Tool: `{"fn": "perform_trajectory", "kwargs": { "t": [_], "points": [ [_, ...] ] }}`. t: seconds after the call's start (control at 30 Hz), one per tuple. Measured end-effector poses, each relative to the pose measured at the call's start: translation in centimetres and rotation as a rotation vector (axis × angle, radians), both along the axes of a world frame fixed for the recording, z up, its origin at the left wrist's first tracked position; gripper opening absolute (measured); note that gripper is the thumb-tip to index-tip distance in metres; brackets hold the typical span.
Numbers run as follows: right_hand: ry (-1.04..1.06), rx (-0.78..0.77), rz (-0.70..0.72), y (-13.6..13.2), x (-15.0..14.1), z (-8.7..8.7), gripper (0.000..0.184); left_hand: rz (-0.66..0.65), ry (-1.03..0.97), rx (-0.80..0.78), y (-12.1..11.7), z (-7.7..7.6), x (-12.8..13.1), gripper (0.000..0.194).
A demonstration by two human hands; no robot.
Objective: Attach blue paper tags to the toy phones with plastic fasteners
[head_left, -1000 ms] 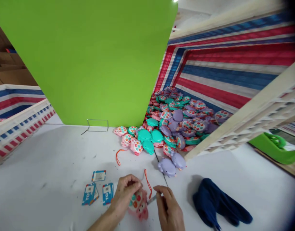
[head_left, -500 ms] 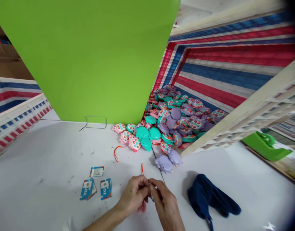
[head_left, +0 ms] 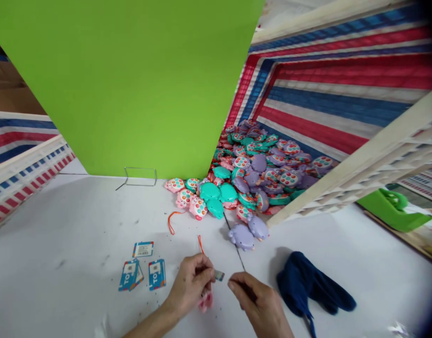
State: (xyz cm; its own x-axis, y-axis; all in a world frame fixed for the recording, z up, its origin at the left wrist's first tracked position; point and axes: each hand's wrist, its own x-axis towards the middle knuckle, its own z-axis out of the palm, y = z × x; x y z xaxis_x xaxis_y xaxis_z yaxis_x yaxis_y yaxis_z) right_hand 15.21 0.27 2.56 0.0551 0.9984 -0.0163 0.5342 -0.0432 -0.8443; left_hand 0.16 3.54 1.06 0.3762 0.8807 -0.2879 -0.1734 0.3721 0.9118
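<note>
My left hand [head_left: 193, 284] is closed in a pinch, with an orange cord loop [head_left: 201, 244] sticking up beyond its fingers. A small folded-looking card tag [head_left: 219, 275] pokes out at its fingertips. Just below that hand shows a pink toy [head_left: 205, 301], partly covered by the fingers; whether it hangs from the cord I cannot tell. To the right, my right hand [head_left: 256, 300] has its thumb and fingertips pressed together, apart from the tag; anything between them is too small to make out. Another orange cord [head_left: 171, 224] lies on the white table [head_left: 96, 234].
Several blue tags [head_left: 157, 274] lie on the left. Teal, pink and purple animal toys [head_left: 209, 191] spill from a striped basket [head_left: 318, 126] at the right. A green board [head_left: 131, 84] stands behind a wire frame [head_left: 140, 184]. Dark blue cloth [head_left: 312, 286] and a green tape dispenser [head_left: 395, 211] are rightward.
My hands have come apart: the right moved right, away from the left. The small tag now shows at my left fingertips. The cord loop has shifted slightly left with my left hand.
</note>
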Motion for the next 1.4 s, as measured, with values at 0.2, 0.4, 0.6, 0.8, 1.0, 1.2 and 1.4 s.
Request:
{"fn": "perform_trajectory", "kwargs": {
  "t": [0.2, 0.4, 0.6, 0.8, 1.0, 1.2, 1.4],
  "points": [
    [0.224, 0.006, -0.102, 0.2, -0.9, -0.2, 0.022, 0.035, 0.037, 0.03, -0.1, 0.0, 0.0, 0.022],
    [0.97, -0.057, -0.205, 0.8, -3.4, -1.3, 0.019, -0.005, 0.087, 0.018, -0.4, -0.2, 0.1, 0.024],
    [1.353, -0.264, -0.29, 0.8, -4.3, -1.4, 0.021, 0.033, 0.118, 0.006, -0.5, 0.5, -0.7, 0.019],
    [1.398, -0.321, -0.307, 0.7, -4.1, -1.6, 0.022, 0.036, 0.14, 0.077, -0.6, 1.6, -0.9, 0.02],
    [1.378, -0.349, -0.302, 0.4, -4.0, -1.9, 0.023, 0.059, 0.072, -0.038, -0.6, 2.0, -1.5, 0.021],
    [1.375, -0.37, -0.288, 0.6, -4.3, -2.0, 0.024, 0.06, 0.11, 0.008, -0.7, 3.6, -1.5, 0.009],
    [1.336, -0.383, -0.318, 0.6, -4.8, -1.3, 0.025, 0.042, 0.121, -0.035, -0.8, 2.8, -1.2, 0.014]
  ]
}}
